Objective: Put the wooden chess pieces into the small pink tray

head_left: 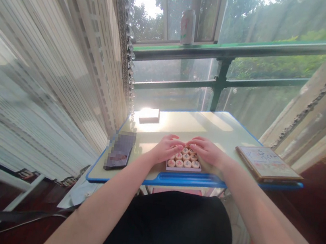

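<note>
A shallow box (pixel 183 170) of round Chinese chess pieces (pixel 187 164) lies near the front edge of the small table. The pieces sit in rows, with red and dark characters facing up. My left hand (pixel 166 149) rests over the box's left side, its fingers stretched across toward the far rows. From the other side my right hand (pixel 208 151) reaches in over the far right pieces, fingers extended and fingertips close to those of the left. Both hands cover part of the box, and whether a piece is between the fingertips is hidden.
The table (pixel 193 122) has a blue rim. A white box lid (pixel 149 115) lies at its back left, a dark phone (pixel 121 150) at the left edge. A flat framed case (pixel 268 162) lies at the right. A can (pixel 188 27) stands on the window rail (pixel 256 50); curtains hang both sides.
</note>
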